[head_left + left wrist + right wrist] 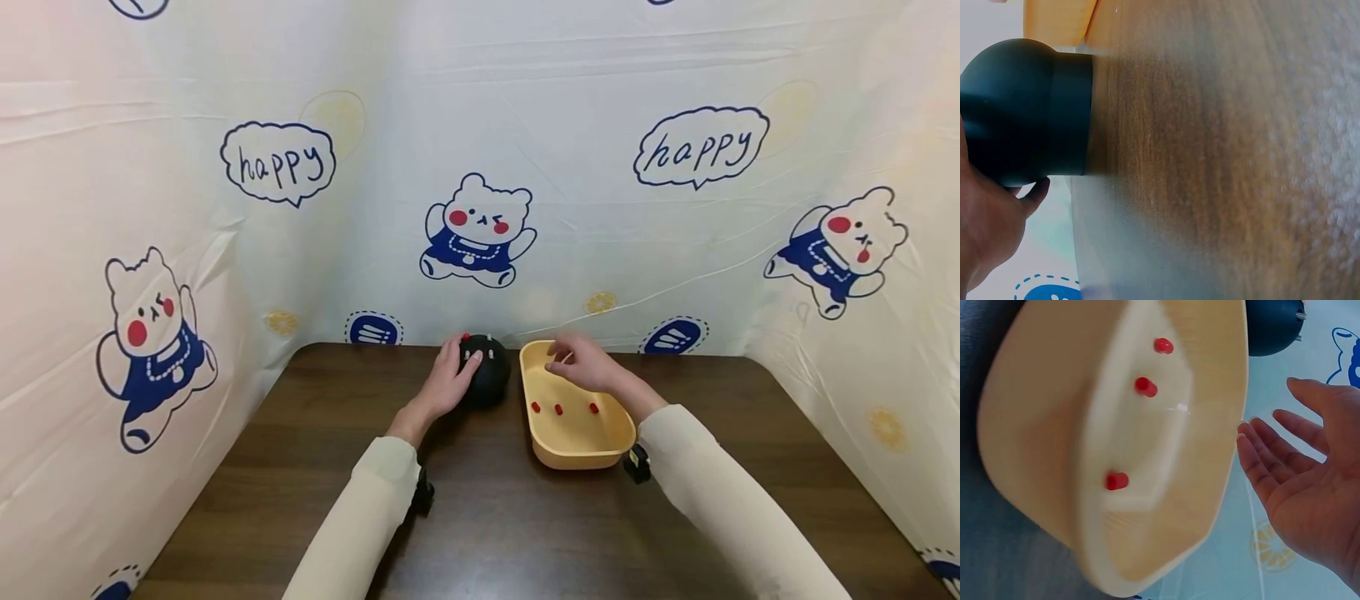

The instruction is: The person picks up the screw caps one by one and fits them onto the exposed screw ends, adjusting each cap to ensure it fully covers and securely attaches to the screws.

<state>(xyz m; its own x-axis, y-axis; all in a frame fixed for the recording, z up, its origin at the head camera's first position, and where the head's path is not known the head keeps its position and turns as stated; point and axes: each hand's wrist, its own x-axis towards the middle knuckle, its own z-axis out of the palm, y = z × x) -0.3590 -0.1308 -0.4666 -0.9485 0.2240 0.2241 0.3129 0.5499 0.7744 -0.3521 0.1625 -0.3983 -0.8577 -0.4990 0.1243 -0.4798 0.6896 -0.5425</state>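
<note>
A black dome-shaped object (491,386) on a short cylindrical base (1071,112) stands near the table's back edge. Several small silver pegs (491,354) stick out of its top, and a red piece (466,336) shows at its upper left. My left hand (448,380) holds the dome's left side, thumb on the near side. Over the far part of a yellow tub (581,460) is my right hand (587,363), its fingers loosely bent with nothing in them (1310,462). Inside the tub lie three small red cylinders (1146,387), apart from one another.
The tub stands just right of the dome on a dark wooden table (480,525). A pale printed curtain (570,250) rises behind the table and along both sides. A black wrist camera (637,464) on the right arm sits beside the tub's near right corner.
</note>
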